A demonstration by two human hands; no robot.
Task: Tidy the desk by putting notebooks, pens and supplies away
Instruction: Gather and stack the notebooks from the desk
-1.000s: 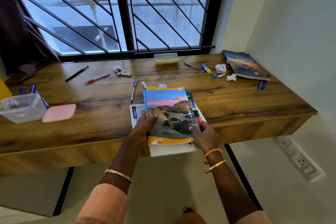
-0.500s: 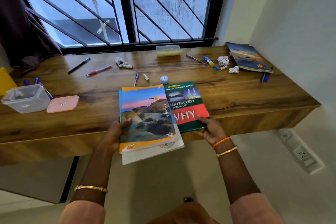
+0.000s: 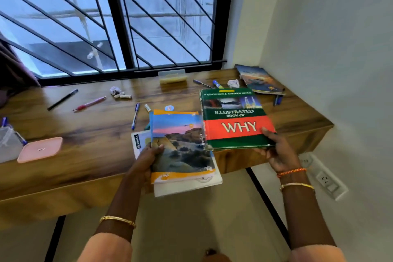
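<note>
The left hand [image 3: 148, 159] is holding a small pile of notebooks [image 3: 180, 149] by its left edge, with the thumb lying on the top cover and the fingers tucked under. The pile is sticking out over the front edge of the wooden desk [image 3: 91, 134]. The top cover is showing rocks and a pink sky.

The right hand [image 3: 276, 153] is gripping the green and red book [image 3: 234, 121] at its near right corner, thumb on top and fingers below. This book is sitting just to the right of the notebook pile, touching it, and looks lifted a little off the desk.

Behind the pile, a blue pen [image 3: 135, 116] is lying on the desk. Far to the left of the pile, a pink lid [image 3: 40, 149] is lying beside a clear box [image 3: 8, 144]. Another notebook [image 3: 260, 80] is lying in the back right corner of the desk, well apart from the pile.
</note>
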